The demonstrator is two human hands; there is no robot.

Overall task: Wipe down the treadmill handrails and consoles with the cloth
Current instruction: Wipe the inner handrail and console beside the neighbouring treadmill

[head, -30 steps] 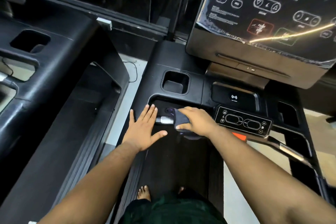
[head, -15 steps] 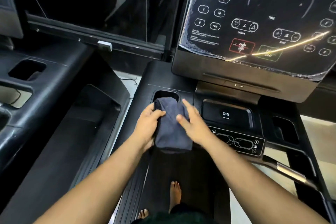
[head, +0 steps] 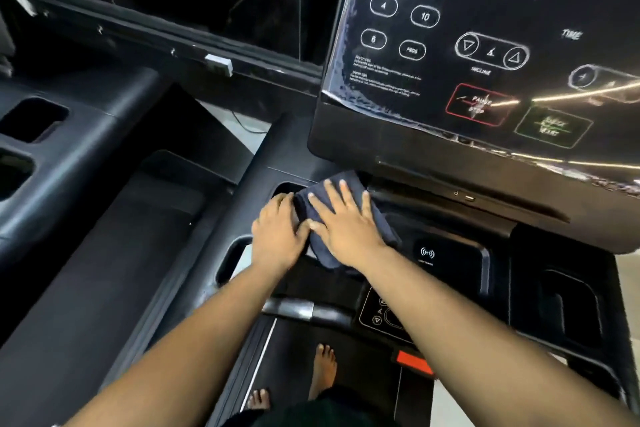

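head view: the right hand (head: 346,225) lies flat with fingers spread on the dark cloth (head: 349,218) over the console tray (head: 450,267), the left hand (head: 277,236) pinching its edge; best keep even pressure, sweeping into the recesses.

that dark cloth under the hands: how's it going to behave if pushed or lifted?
Probably floppy: the cloth lies folded and creased under the right hand, its edge drooping by the wrist. Likely slides easily on the smooth black console tray, so flat pressure suits it. It may bunch where the left hand holds its edge.
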